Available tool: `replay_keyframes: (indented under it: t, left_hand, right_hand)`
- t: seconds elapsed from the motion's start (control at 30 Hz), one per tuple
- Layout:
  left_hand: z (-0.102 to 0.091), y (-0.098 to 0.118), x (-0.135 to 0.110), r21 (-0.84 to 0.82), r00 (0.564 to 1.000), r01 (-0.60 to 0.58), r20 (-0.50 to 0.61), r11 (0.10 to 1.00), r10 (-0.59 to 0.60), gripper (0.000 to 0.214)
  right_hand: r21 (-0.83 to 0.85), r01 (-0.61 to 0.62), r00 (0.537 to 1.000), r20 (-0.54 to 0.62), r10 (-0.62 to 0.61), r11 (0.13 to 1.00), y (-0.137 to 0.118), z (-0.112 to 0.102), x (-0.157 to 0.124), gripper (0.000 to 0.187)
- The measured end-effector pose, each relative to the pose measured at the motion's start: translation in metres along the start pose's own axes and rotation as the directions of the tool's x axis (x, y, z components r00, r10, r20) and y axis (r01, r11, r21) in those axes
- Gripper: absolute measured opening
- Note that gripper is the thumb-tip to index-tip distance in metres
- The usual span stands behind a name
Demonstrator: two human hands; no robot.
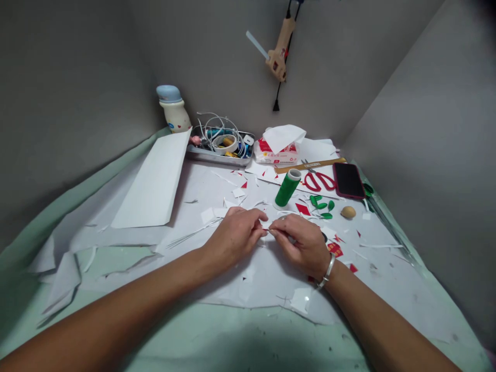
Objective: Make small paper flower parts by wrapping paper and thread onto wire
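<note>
Pinching a thin pale strip (265,229), left hand (233,236) and right hand (300,245) almost touching.

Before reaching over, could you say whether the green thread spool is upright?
Upright: the green thread spool stands on its end on white paper, top upward.

Head-worn view facing forward and down, close above left hand (234,237), right hand (300,245).

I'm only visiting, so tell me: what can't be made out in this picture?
Head view:
The pinched item: mostly hidden by the fingers of the left hand and right hand, and too small.
Hot glue gun: top cut off by the picture's upper edge.
Dark object: mostly hidden by the right hand.
</note>
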State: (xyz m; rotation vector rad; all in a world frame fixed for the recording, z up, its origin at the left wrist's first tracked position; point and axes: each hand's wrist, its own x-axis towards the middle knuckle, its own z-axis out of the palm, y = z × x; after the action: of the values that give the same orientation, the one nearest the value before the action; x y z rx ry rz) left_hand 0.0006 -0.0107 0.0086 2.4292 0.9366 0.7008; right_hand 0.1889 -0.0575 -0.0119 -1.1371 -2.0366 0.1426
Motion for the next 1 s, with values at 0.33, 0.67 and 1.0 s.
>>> replay_keyframes:
  t: [0.33, 0.67, 1.0]
  left_hand:
    - [-0.0061, 0.0022, 0.0017, -0.056, 0.999, -0.038, 0.011, 0.998, 0.039, 0.011]
    - [-0.0023, -0.0028, 0.0005, 0.050, 0.996, -0.084, 0.043, 0.995, 0.082, 0.013]
    - [-0.0053, -0.0045, 0.0013, 0.074, 0.999, -0.036, -0.007, 0.997, 0.037, 0.011]
  right_hand:
    - [0.066, -0.177, 0.984, 0.037, 0.174, 0.982, 0.0095, 0.0033, 0.0022, 0.014]
    - [-0.006, -0.049, 0.998, 0.026, 0.049, 0.999, 0.0041, 0.0016, 0.0010, 0.014]
    - [-0.007, 0.021, 0.994, 0.110, -0.020, 1.000, 0.0031, 0.0027, 0.0005, 0.015]
